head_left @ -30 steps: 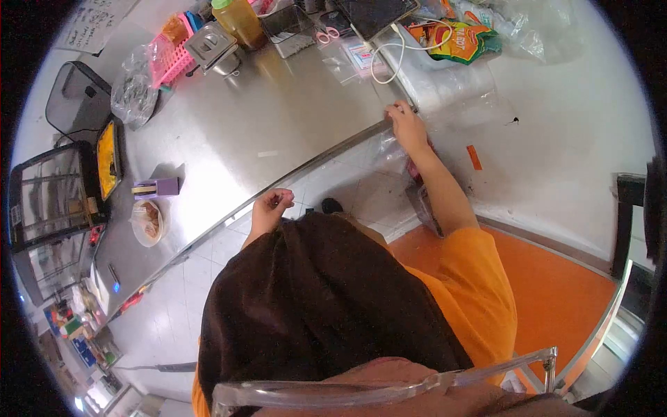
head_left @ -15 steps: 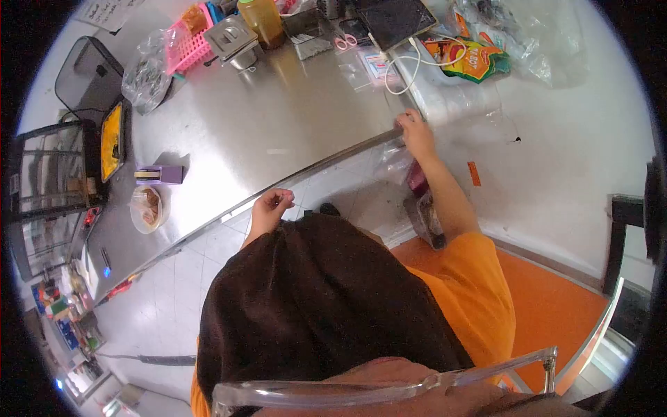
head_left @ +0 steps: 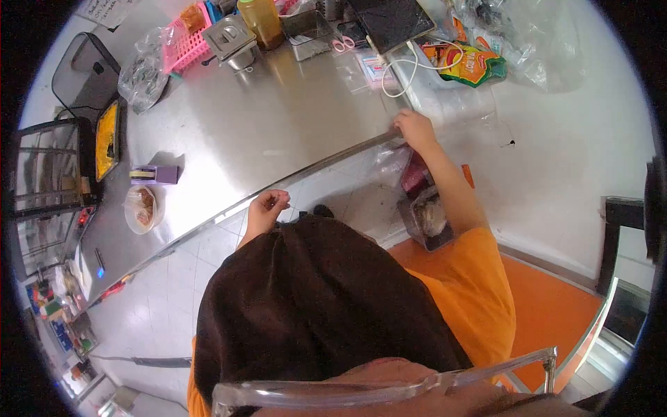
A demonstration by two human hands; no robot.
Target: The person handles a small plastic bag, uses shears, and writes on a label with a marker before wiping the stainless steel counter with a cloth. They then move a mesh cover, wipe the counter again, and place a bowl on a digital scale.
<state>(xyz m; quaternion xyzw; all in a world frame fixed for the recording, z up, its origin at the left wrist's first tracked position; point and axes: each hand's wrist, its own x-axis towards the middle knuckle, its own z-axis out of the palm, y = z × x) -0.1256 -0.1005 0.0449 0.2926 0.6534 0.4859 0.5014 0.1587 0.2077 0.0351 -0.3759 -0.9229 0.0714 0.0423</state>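
My left hand [head_left: 268, 208] is in front of the steel table's [head_left: 229, 125] near edge, close to my dark apron [head_left: 313, 292]. Its fingers are curled in, and I cannot make out whether they hold anything. At the table's right corner, the curled fingers of my right hand [head_left: 415, 129] touch the edge beside a stack of clear plastic bags [head_left: 458, 101]. What lies under those fingertips is hidden. Below that hand are a dark red packet [head_left: 415, 175] and a clear container [head_left: 431, 221].
Along the back are a pink basket [head_left: 186, 45], a lidded steel container [head_left: 233, 42], pink scissors [head_left: 342, 45], a tablet [head_left: 392, 24] and a white cable [head_left: 415, 66]. A purple tape dispenser [head_left: 161, 174] and a round tub [head_left: 143, 208] stand left. A white wall [head_left: 556, 153] bounds the right.
My right hand stays at the table corner, its fingers slightly more bent. The container below my right arm shows more fully. My left hand has barely moved.
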